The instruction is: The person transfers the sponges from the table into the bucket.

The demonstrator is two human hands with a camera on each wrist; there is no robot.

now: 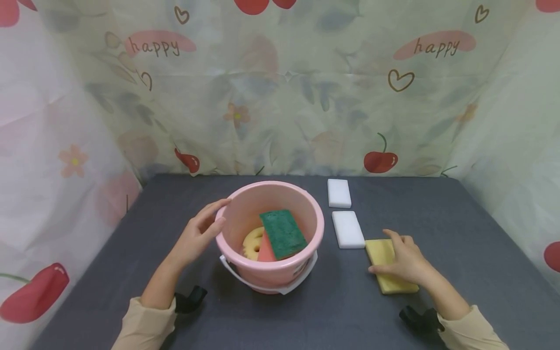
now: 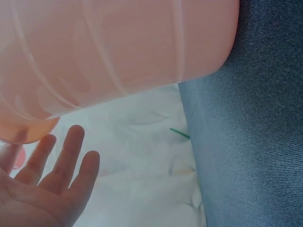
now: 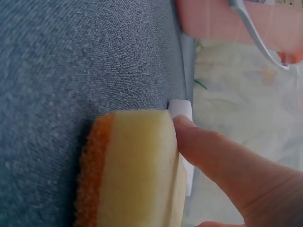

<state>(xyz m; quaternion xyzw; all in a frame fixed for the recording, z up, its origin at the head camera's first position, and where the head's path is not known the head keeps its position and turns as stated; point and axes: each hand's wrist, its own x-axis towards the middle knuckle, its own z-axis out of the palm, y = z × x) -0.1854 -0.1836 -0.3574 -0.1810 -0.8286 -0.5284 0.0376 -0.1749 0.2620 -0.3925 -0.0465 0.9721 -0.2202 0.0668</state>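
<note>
A pink bucket (image 1: 270, 277) stands upright with its white handle (image 1: 288, 287) hanging down in front. Inside it show a green-topped sponge (image 1: 283, 234), a pinkish-red piece (image 1: 266, 250) and a round yellow sponge (image 1: 252, 243) with holes. My left hand (image 1: 199, 233) is at the bucket's left rim, its fingers fairly straight in the left wrist view. On the right, my right hand (image 1: 404, 262) spreads over a yellow sponge (image 1: 389, 284) lying flat on the table, the thumb at its near-left edge. The right wrist view shows an orange scrubbing layer (image 3: 92, 179) on that sponge's underside.
Two white sponge blocks (image 1: 348, 229) lie on the dark table (image 1: 306, 316) between the bucket and the yellow sponge, one behind the other. A printed cloth (image 1: 284, 97) hangs behind the table and along both sides.
</note>
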